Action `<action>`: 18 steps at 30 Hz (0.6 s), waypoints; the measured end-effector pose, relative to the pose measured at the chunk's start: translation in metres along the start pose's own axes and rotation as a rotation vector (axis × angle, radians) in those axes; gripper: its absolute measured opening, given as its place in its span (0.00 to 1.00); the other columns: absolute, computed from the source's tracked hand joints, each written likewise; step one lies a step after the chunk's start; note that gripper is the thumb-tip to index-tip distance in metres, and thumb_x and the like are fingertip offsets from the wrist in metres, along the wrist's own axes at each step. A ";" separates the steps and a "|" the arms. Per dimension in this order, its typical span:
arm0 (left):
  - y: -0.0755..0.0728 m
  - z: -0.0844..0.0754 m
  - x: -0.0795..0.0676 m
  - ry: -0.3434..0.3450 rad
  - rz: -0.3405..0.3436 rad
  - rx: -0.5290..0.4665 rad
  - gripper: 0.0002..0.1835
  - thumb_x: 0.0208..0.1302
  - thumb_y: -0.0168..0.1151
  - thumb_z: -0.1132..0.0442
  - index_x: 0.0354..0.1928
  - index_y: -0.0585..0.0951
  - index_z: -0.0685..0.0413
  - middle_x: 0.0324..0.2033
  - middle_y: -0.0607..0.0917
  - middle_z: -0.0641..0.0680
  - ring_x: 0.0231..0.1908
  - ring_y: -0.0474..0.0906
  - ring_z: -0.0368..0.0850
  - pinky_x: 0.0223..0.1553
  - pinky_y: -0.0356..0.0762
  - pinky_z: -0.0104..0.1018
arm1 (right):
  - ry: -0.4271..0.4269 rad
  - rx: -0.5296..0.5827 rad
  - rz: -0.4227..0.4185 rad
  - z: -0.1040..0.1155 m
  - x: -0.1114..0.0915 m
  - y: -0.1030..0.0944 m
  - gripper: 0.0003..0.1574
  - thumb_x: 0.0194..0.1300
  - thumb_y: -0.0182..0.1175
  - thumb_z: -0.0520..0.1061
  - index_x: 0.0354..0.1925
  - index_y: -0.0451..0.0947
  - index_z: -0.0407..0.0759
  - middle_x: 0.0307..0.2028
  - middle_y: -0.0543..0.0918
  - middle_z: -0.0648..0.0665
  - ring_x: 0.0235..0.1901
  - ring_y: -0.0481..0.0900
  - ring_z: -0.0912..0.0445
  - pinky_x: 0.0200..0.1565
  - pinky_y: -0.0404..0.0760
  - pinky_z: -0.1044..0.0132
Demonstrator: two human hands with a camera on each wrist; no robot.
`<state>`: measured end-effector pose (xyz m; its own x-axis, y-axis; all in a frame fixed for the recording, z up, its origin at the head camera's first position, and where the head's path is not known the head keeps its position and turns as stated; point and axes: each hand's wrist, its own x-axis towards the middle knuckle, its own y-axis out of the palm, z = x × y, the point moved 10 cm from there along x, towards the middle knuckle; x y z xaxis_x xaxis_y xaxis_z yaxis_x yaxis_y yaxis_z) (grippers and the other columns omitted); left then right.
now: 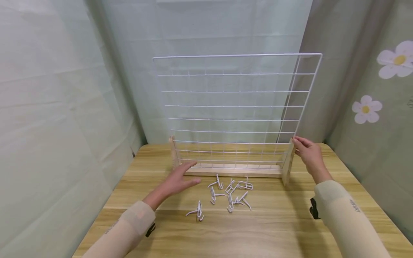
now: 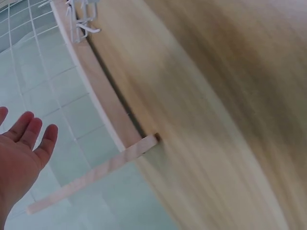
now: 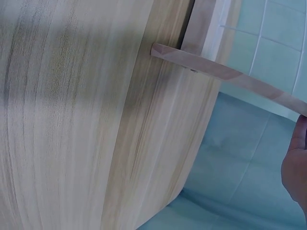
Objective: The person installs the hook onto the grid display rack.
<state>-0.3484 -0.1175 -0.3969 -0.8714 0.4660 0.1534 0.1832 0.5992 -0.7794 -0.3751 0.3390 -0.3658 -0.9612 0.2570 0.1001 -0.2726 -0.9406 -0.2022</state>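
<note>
A white wire grid rack (image 1: pixel 238 106) stands upright in a pale wooden base (image 1: pixel 235 171) with an upright post at each end. My right hand (image 1: pixel 309 154) pinches the top of the right wooden post (image 1: pixel 288 163), where the grid's side wire meets it. That post also shows in the right wrist view, with my right hand (image 3: pixel 295 165) at its far end. My left hand (image 1: pixel 176 180) is in front of the base's left part, fingers spread and holding nothing. In the left wrist view, the left hand (image 2: pixel 21 158) is open beside the left wooden post (image 2: pixel 96 175).
Several white wire hooks (image 1: pixel 230 193) lie in a loose group before the base. One hook (image 1: pixel 198 211) lies apart, nearer the front left. The wood-grain table (image 1: pixel 258 233) runs back to pale green curtains (image 1: pixel 206 32), which also hang at both sides.
</note>
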 end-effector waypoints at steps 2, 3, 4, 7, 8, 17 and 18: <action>0.003 0.003 -0.002 -0.006 0.009 -0.039 0.41 0.63 0.67 0.44 0.72 0.66 0.55 0.68 0.70 0.60 0.67 0.65 0.60 0.64 0.64 0.59 | 0.000 0.005 -0.003 0.000 0.000 0.000 0.38 0.73 0.54 0.57 0.68 0.66 0.31 0.48 0.78 0.55 0.45 0.76 0.68 0.52 0.77 0.69; 0.004 0.005 -0.003 -0.012 0.014 -0.056 0.40 0.63 0.68 0.45 0.72 0.67 0.55 0.67 0.71 0.59 0.66 0.66 0.58 0.63 0.65 0.57 | 0.001 0.006 -0.004 0.000 0.000 0.000 0.38 0.74 0.54 0.57 0.68 0.66 0.31 0.47 0.78 0.57 0.45 0.76 0.68 0.53 0.76 0.69; 0.006 0.006 -0.004 -0.013 0.018 -0.073 0.39 0.63 0.68 0.46 0.71 0.67 0.56 0.66 0.72 0.59 0.65 0.67 0.58 0.62 0.67 0.56 | 0.002 0.003 -0.005 0.000 0.000 0.000 0.38 0.74 0.54 0.57 0.68 0.66 0.31 0.46 0.78 0.58 0.45 0.76 0.68 0.53 0.76 0.68; 0.010 0.010 -0.007 -0.011 0.024 -0.123 0.37 0.63 0.68 0.48 0.69 0.69 0.58 0.64 0.75 0.60 0.63 0.70 0.58 0.60 0.70 0.55 | 0.012 0.000 -0.013 -0.001 -0.001 -0.001 0.38 0.73 0.54 0.58 0.68 0.66 0.32 0.46 0.77 0.59 0.47 0.76 0.67 0.54 0.76 0.66; 0.012 0.012 -0.008 -0.013 0.026 -0.140 0.36 0.64 0.68 0.49 0.69 0.70 0.58 0.63 0.75 0.60 0.63 0.70 0.58 0.60 0.70 0.55 | 0.016 -0.001 -0.015 -0.001 -0.002 -0.001 0.39 0.73 0.54 0.58 0.69 0.66 0.33 0.48 0.78 0.58 0.48 0.76 0.66 0.55 0.76 0.66; 0.025 0.028 -0.021 -0.051 0.029 -0.253 0.31 0.63 0.70 0.54 0.64 0.74 0.60 0.59 0.78 0.62 0.59 0.72 0.57 0.57 0.71 0.56 | 0.027 0.003 -0.026 -0.001 -0.003 -0.001 0.39 0.73 0.54 0.59 0.69 0.66 0.34 0.55 0.77 0.50 0.51 0.76 0.63 0.56 0.75 0.66; 0.027 0.030 -0.023 -0.055 0.031 -0.259 0.30 0.63 0.70 0.55 0.63 0.75 0.60 0.59 0.78 0.62 0.58 0.72 0.56 0.57 0.71 0.56 | 0.029 0.011 -0.026 -0.002 -0.003 0.000 0.39 0.72 0.54 0.59 0.69 0.66 0.34 0.55 0.77 0.50 0.51 0.76 0.63 0.56 0.74 0.65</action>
<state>-0.3373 -0.1320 -0.4398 -0.8859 0.4545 0.0932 0.3140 0.7352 -0.6007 -0.3723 0.3389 -0.3676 -0.9546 0.2879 0.0769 -0.2975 -0.9357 -0.1895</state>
